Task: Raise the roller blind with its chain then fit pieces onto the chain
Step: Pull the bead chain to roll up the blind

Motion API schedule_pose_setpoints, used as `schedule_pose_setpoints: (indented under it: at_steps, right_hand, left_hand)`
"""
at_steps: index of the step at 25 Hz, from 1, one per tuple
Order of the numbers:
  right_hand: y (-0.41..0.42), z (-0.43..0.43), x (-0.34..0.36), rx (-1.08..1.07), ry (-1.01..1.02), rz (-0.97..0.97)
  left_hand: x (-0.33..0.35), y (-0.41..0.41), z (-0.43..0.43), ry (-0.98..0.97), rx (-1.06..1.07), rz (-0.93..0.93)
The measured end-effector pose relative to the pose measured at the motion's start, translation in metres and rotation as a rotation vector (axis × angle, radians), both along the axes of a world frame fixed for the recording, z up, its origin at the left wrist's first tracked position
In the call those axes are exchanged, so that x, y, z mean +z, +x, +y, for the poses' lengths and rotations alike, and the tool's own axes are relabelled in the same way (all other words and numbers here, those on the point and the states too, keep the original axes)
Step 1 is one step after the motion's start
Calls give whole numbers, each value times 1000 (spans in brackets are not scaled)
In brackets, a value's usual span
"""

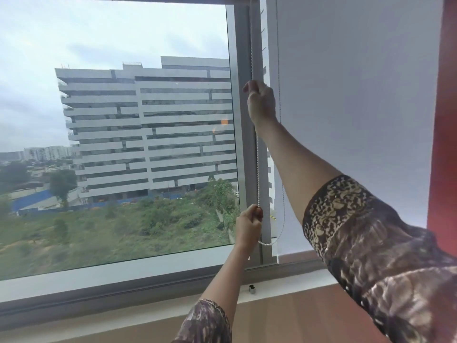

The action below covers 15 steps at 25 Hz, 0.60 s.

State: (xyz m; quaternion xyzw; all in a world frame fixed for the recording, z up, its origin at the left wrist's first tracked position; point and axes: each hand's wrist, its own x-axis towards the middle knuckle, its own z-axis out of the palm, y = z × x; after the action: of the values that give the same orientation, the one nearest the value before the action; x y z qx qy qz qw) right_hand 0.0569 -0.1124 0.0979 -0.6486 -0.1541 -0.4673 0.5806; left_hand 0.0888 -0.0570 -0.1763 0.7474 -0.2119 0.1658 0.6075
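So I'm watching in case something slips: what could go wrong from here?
Both hands grip one strand of the bead chain, right hand high, left hand low; a sharp tug might strain it. The small metal piece on the sill could get knocked off. The free loop hangs loose and may tangle.

Outside view: a pale multi-storey building (153,129) with banded windows is seen through the glass, above green scrub (128,219).
Window frame (243,144): grey upright, beside the glass.
Right edge: a red wall (445,120) is seen.
Sill: a small metal fitting (252,289) stands on it.
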Motion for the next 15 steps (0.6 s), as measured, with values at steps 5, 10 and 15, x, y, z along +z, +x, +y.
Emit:
schedule_pose_setpoints:
  at_steps: [5,10,15]
  right_hand:
    - [2,1,-52,-41,-76,-2]
    - [15,-10,-130,-76,-139,132]
    - [19,-10,-187,-50,-147,223]
  left_hand:
    - [-1,16,29,195,-91,175]
    - [49,14,43,160,-39,169]
    - [136,-2,27,-153,-167,77]
